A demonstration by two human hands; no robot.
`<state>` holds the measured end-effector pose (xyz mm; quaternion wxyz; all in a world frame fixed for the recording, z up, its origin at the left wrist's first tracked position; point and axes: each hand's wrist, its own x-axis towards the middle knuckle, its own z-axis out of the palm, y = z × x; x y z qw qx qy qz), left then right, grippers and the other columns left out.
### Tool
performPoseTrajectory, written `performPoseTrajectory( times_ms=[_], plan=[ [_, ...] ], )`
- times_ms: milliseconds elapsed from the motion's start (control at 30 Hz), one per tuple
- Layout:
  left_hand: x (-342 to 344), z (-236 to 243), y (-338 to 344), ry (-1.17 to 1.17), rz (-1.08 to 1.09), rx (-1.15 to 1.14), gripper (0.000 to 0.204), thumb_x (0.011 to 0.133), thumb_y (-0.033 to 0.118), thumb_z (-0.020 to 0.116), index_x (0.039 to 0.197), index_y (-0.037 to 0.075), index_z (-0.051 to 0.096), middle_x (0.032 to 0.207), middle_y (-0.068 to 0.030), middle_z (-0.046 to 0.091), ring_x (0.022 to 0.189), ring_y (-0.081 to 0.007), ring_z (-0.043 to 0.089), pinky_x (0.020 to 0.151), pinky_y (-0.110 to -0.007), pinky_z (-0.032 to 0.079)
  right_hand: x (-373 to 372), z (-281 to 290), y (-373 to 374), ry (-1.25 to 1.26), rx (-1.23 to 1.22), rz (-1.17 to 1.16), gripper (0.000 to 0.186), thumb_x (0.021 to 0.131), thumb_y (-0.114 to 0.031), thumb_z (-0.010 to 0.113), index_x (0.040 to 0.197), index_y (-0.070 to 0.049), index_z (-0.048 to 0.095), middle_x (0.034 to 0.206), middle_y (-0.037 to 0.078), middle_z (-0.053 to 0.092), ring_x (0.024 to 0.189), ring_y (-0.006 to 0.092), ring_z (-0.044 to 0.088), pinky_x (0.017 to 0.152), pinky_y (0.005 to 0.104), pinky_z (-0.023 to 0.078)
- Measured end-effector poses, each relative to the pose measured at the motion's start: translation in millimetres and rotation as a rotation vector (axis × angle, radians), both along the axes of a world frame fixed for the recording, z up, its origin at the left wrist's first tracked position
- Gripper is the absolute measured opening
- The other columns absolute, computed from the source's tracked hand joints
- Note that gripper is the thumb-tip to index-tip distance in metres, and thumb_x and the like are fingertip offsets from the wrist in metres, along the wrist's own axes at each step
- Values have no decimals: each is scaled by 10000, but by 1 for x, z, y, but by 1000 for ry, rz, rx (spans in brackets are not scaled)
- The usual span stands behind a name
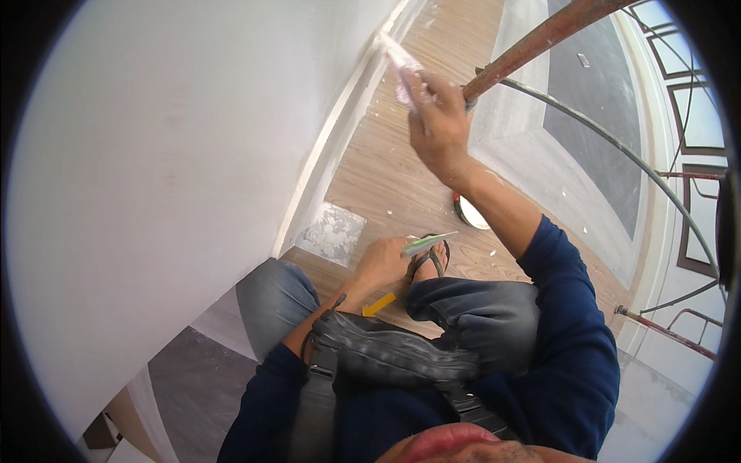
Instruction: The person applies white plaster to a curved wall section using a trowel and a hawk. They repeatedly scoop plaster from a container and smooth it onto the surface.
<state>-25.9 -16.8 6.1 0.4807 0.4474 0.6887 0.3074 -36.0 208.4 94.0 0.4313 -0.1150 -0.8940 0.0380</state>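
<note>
My right hand point(438, 123) grips a pinkish-white cloth point(400, 62), raised to the white baseboard point(315, 185) along the wall, beside a reddish metal pole point(521, 54). Lower down, my left hand point(382, 261) holds a green-handled flat tool point(424, 242), probably a scraper, over my sandaled foot point(434, 264). An open round can point(472, 213) with a red outside and white inside sits on the wood-look floor behind my right forearm, partly hidden. A white speckled patch point(332, 234) lies on the floor by the baseboard.
A white wall point(154, 170) fills the left side. Scaffold tubes, including a curved one point(610, 139), cross the right side, with framed white panels point(691, 116) behind. A yellow object point(378, 304) lies between my legs. Pale and dark grey coverings point(587, 92) lie beyond the wood-look strip.
</note>
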Motion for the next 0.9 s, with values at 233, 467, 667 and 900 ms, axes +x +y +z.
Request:
performPoseTrajectory(
  times_ms=[233, 467, 667, 900],
  plan=[
    [-7, 11, -1, 68, 15, -49, 344, 874, 117, 590, 1193, 13, 672, 1005, -303, 668, 963, -477, 640, 839, -494, 520, 15, -23, -19, -122, -15, -15, 565, 746, 11, 672, 1289, -142, 663, 1177, 80, 608, 934, 265, 599, 759, 356, 544],
    [-3, 0, -2, 53, 45, 32, 354, 881, 118, 572, 1205, 19, 674, 1004, -299, 671, 952, -463, 648, 828, -486, 524, -11, 54, 53, -196, 39, -242, 447, 835, -45, 612, 1242, -202, 708, 1195, 25, 644, 1066, 240, 588, 803, 413, 549],
    [-4, 3, 0, 34, 38, 10, 354, 892, 125, 552, 1210, 28, 676, 1025, -287, 678, 961, -457, 650, 844, -478, 523, -29, 62, 40, -339, 73, -242, 405, 859, -80, 609, 1232, -196, 716, 1219, 2, 646, 1087, 224, 594, 814, 405, 560],
    [-3, -5, -4, 58, 46, 27, 351, 875, 113, 554, 1188, 30, 689, 1017, -284, 683, 961, -457, 653, 846, -481, 523, -4, 66, -39, -418, -26, -105, 458, 813, -23, 657, 1249, -160, 690, 1164, 28, 626, 1032, 231, 596, 747, 355, 569]
  ],
)
